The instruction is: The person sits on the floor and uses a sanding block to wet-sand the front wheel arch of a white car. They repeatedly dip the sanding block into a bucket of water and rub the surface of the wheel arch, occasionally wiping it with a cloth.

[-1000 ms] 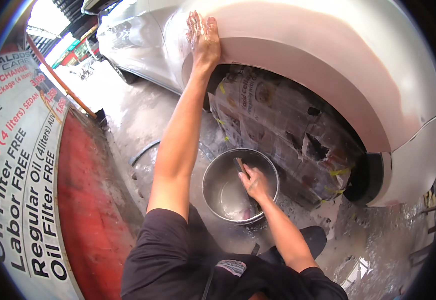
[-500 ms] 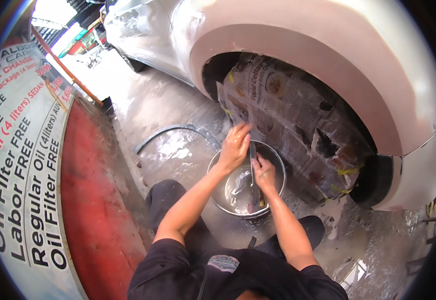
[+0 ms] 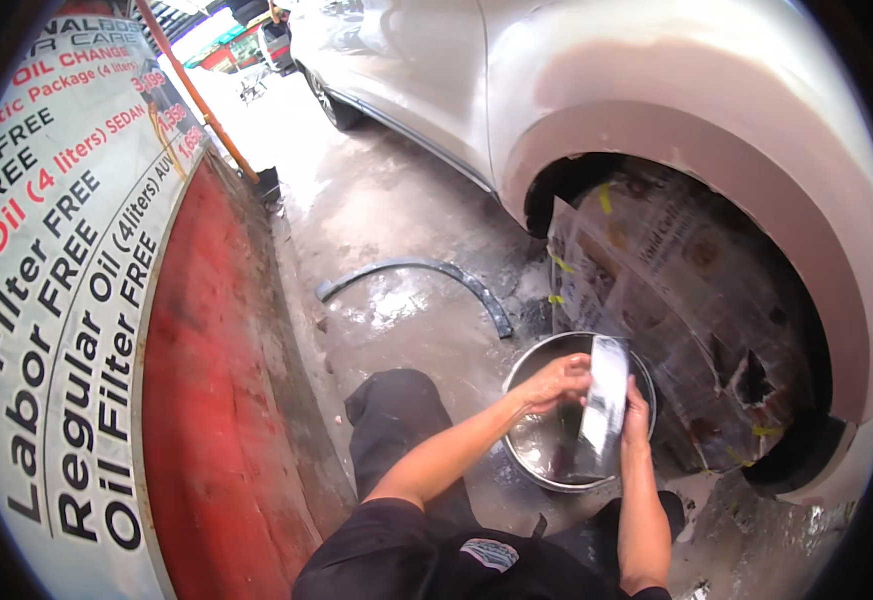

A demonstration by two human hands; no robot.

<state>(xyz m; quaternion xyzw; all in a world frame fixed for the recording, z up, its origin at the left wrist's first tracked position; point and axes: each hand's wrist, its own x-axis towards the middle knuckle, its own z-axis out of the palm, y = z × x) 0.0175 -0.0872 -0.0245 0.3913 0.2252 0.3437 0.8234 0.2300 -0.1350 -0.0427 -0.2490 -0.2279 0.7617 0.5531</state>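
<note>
My right hand point(image 3: 637, 412) is closed around the right edge of a flat, shiny, rectangular strip point(image 3: 607, 390). The strip stands over a round metal basin point(image 3: 513, 455), its wide face catching bright light. What kind of piece it is I cannot make out. My left hand point(image 3: 557, 384) is at the strip's left side with its fingers partly stretched out. Its fingertips come close to the strip's edge; whether they touch it is unclear. Liquid glints inside the basin below my hands.
A dark curved trim piece point(image 3: 412, 264) lies on the wet concrete floor point(image 3: 357, 350) beyond the basin. To the right stands a pale car point(image 3: 597, 70), its wheel opening covered by taped newspaper point(image 3: 657, 260). A red-based wall point(image 3: 217, 400) with a printed sign point(image 3: 57, 260) runs along the left.
The strip has turned from edge-on to showing its wide, shiny face. My left hand has come down from above the basin's rim to the strip's side. The whole view has shifted.
</note>
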